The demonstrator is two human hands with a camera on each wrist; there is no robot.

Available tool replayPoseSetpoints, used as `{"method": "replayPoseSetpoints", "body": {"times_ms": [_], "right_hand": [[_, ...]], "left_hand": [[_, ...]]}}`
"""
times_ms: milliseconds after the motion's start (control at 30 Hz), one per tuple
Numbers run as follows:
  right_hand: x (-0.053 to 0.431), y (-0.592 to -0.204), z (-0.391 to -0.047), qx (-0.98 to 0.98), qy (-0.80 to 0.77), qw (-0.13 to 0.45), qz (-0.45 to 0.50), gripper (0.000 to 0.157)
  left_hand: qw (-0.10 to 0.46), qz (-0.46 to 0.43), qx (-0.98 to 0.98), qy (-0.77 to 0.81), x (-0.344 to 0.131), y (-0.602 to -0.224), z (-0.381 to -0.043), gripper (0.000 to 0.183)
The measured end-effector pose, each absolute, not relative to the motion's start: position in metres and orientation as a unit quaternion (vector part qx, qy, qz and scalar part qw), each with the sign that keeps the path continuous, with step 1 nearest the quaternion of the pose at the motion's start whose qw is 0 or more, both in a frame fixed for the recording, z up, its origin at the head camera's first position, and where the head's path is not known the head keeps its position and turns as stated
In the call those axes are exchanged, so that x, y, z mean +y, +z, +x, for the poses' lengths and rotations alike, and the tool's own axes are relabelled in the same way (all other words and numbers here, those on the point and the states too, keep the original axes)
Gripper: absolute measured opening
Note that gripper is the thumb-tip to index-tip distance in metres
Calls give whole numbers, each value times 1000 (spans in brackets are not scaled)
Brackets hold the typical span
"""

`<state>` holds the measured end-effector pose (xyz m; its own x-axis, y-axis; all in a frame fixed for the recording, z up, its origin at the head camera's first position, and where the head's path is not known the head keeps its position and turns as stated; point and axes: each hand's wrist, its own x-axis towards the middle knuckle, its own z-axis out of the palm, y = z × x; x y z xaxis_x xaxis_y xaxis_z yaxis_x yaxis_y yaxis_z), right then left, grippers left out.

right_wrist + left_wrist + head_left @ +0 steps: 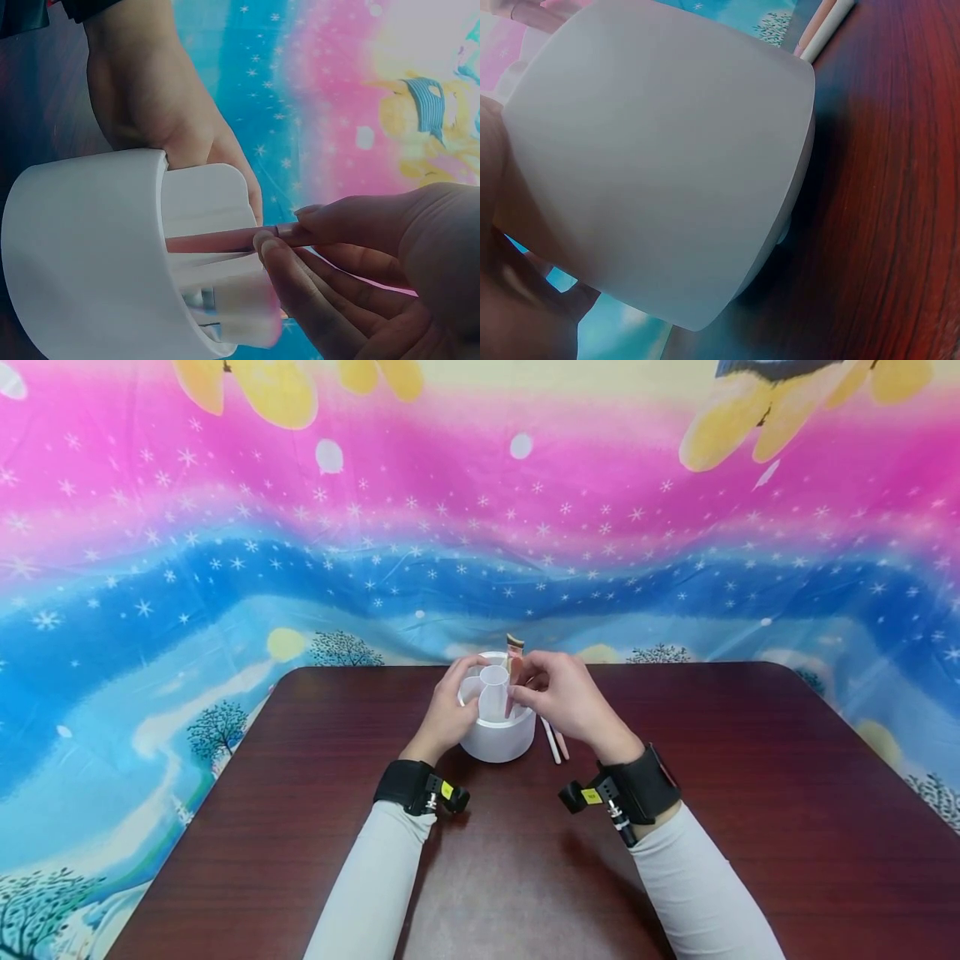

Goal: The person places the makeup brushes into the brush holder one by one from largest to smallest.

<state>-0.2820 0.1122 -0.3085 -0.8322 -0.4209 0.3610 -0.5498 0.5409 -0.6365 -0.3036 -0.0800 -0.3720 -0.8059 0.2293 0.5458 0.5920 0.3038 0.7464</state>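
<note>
A round white holder with upright inner compartments stands on the table. My left hand grips its left side, thumb near the front rim and fingers reaching round behind. In the left wrist view the holder's smooth wall fills most of the picture. Over the holder's right side, my right hand pinches a slim makeup brush with a pink handle between thumb and fingertips. The handle's lower end is inside the rim, and the brush's tan top rises above the fingers in the head view.
A white stick and a pink stick lie side by side on the dark wooden table, right of the holder. A colourful printed cloth hangs behind the table's far edge.
</note>
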Motion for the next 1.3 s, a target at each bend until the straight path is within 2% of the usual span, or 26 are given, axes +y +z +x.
{"method": "replayPoseSetpoints", "body": {"times_ms": [300, 633, 867, 1100, 1300], "right_hand": [[112, -309, -282, -876, 388, 83, 274, 8], [120, -304, -283, -876, 393, 92, 266, 10], [133, -300, -287, -889, 371, 135, 231, 9], [147, -308, -299, -910, 312, 175, 207, 8], [156, -324, -312, -929, 281, 141, 193, 11]], "left_hand": [[173, -264, -784, -535, -80, -373, -305, 55], [175, -257, -787, -533, -79, -371, -303, 56], [166, -247, -793, -531, -78, -370, -303, 56], [181, -250, -793, -526, -81, -396, -329, 63], [177, -239, -800, -521, -82, -401, -333, 64]]}}
